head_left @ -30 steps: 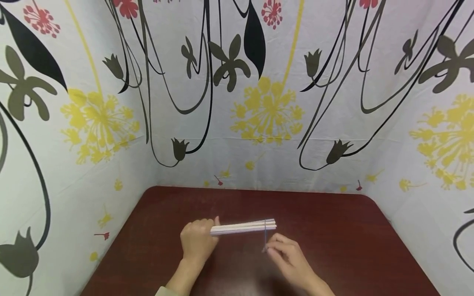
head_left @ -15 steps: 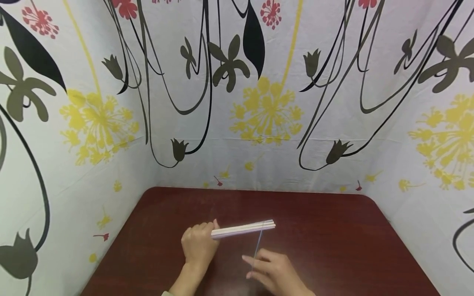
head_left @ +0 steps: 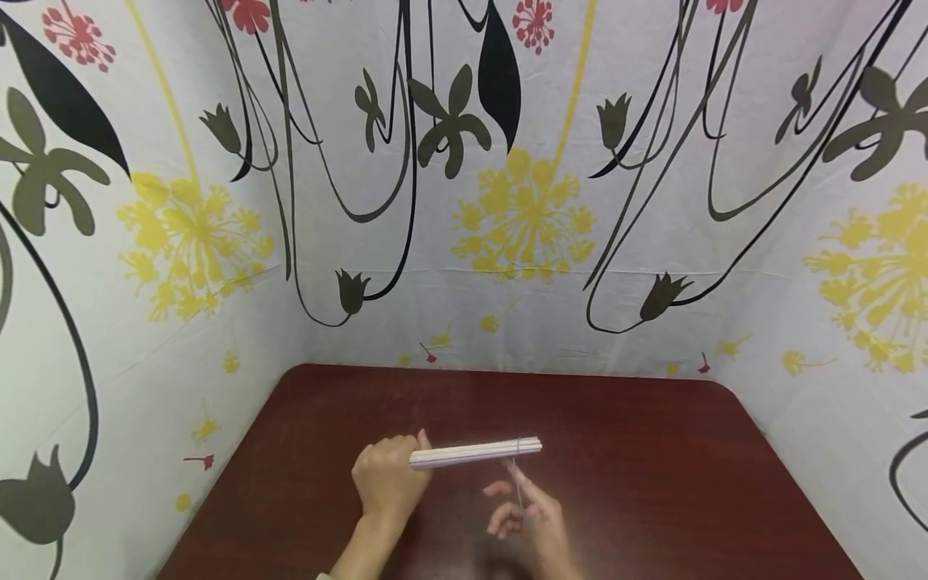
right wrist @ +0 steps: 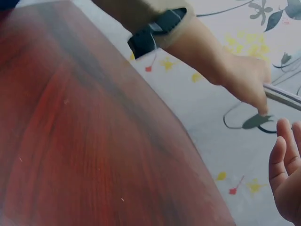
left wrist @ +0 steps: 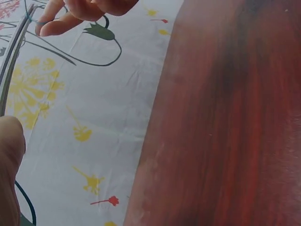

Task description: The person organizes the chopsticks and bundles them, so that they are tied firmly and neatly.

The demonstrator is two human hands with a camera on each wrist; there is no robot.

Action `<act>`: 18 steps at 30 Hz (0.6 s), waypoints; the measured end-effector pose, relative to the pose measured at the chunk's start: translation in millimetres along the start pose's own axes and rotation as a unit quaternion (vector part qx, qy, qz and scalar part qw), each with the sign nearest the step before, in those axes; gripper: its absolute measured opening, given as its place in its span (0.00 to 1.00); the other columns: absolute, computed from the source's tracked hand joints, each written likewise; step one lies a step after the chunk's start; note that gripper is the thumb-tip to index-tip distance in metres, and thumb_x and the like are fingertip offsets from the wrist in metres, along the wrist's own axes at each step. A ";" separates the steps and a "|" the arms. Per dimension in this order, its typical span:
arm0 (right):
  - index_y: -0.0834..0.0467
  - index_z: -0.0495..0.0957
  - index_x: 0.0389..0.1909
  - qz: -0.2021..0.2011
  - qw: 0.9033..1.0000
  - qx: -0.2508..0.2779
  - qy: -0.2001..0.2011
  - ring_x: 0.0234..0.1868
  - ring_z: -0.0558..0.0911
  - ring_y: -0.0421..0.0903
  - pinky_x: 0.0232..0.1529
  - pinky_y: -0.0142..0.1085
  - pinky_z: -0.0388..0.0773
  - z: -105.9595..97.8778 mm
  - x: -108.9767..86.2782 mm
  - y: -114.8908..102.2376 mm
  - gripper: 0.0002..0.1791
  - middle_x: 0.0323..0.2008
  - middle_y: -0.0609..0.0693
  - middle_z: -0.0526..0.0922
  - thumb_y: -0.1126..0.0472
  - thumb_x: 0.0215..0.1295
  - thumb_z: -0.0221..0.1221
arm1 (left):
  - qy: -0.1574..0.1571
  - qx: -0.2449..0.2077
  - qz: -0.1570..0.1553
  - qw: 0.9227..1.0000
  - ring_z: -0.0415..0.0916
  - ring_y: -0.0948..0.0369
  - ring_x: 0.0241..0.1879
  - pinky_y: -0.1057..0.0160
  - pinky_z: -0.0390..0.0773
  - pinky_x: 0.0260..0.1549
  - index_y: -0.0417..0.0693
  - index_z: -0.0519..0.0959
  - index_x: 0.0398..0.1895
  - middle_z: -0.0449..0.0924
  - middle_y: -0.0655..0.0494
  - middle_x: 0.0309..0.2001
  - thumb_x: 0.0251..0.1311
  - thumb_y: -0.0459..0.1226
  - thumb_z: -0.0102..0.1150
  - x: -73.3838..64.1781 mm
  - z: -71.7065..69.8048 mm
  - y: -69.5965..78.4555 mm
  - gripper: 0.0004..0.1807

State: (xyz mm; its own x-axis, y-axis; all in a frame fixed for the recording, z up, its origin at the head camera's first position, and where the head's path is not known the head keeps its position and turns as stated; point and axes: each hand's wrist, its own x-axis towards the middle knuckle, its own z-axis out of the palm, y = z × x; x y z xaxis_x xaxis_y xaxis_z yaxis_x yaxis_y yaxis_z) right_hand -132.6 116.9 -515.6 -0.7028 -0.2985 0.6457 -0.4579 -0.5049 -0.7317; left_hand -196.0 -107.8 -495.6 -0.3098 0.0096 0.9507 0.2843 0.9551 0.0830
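My left hand [head_left: 391, 477] grips one end of a bundle of slim white sticks [head_left: 474, 453], which points right above the table. A thin blue band [head_left: 517, 483] loops round the bundle near its far end and runs down to my right hand [head_left: 542, 519]. One right finger reaches up to the underside of the sticks while others curl at the band's lower part. In the left wrist view, the band [left wrist: 29, 17] passes round both the sticks [left wrist: 11, 61] and a right finger. The right wrist view shows the right fingers [right wrist: 277, 157] just below the bundle [right wrist: 283, 97].
Beneath both hands is a dark red wooden table [head_left: 652, 459] with rounded far corners. White cloth [head_left: 435, 242] with a flower print hangs along its back and sides. A dark strap [right wrist: 157, 33] goes round the left forearm.
My right hand has dropped from beside the bundle's end, then turned and come up beneath it, with the band still running to it. The left hand and sticks have barely shifted.
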 end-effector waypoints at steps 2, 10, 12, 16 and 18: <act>0.53 0.65 0.74 0.017 0.999 0.029 0.018 0.39 0.86 0.39 0.34 0.29 0.81 -6.1 -0.4 1.2 0.28 0.53 0.51 0.84 0.46 0.81 0.43 | 0.011 -0.008 0.013 1.000 0.53 0.62 0.06 0.64 0.51 0.10 0.55 0.58 0.05 0.59 0.61 0.07 0.63 0.43 0.48 -1.1 -1.0 -0.5 0.26; 0.66 0.78 0.60 0.044 0.992 -0.094 0.077 0.36 0.87 0.41 0.35 0.34 0.82 -24.3 16.2 -20.6 0.32 0.48 0.49 0.88 0.41 0.76 0.50 | 0.045 -0.058 0.080 0.994 0.43 0.69 0.12 0.72 0.45 0.14 0.56 0.56 0.05 0.56 0.65 0.07 0.68 0.45 0.48 8.8 -11.0 1.3 0.29; 0.71 0.79 0.56 0.052 0.987 -0.138 0.057 0.37 0.87 0.42 0.36 0.36 0.82 -25.5 21.6 -24.2 0.25 0.45 0.50 0.88 0.52 0.76 0.56 | 0.050 -0.066 0.086 0.993 0.43 0.69 0.12 0.72 0.45 0.13 0.56 0.57 0.05 0.56 0.65 0.08 0.67 0.45 0.49 11.0 -12.5 1.7 0.29; 0.70 0.82 0.47 0.117 0.972 -0.200 0.033 0.32 0.84 0.38 0.33 0.36 0.82 -21.2 24.3 -25.8 0.14 0.36 0.47 0.88 0.71 0.60 0.66 | 0.043 -0.066 0.074 0.994 0.47 0.66 0.09 0.70 0.47 0.12 0.56 0.58 0.05 0.56 0.65 0.07 0.67 0.46 0.50 6.2 -10.2 -2.1 0.29; 0.68 0.83 0.44 0.139 0.963 -0.227 0.039 0.30 0.82 0.37 0.31 0.37 0.82 -19.6 19.6 -23.3 0.15 0.32 0.48 0.86 0.74 0.54 0.69 | 0.029 -0.060 0.060 0.996 0.49 0.65 0.08 0.69 0.49 0.12 0.56 0.59 0.05 0.58 0.64 0.07 0.66 0.46 0.49 1.6 -9.0 -5.7 0.29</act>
State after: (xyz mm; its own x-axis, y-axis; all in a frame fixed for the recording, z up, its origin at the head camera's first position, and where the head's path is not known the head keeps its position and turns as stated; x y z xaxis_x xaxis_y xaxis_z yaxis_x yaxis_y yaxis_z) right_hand -146.4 138.7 -490.1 -0.8635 -0.2993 0.4059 -0.4247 -0.0024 -0.9053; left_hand -189.9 -116.0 -491.8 -0.2151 0.1020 0.9713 0.4247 0.9053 -0.0011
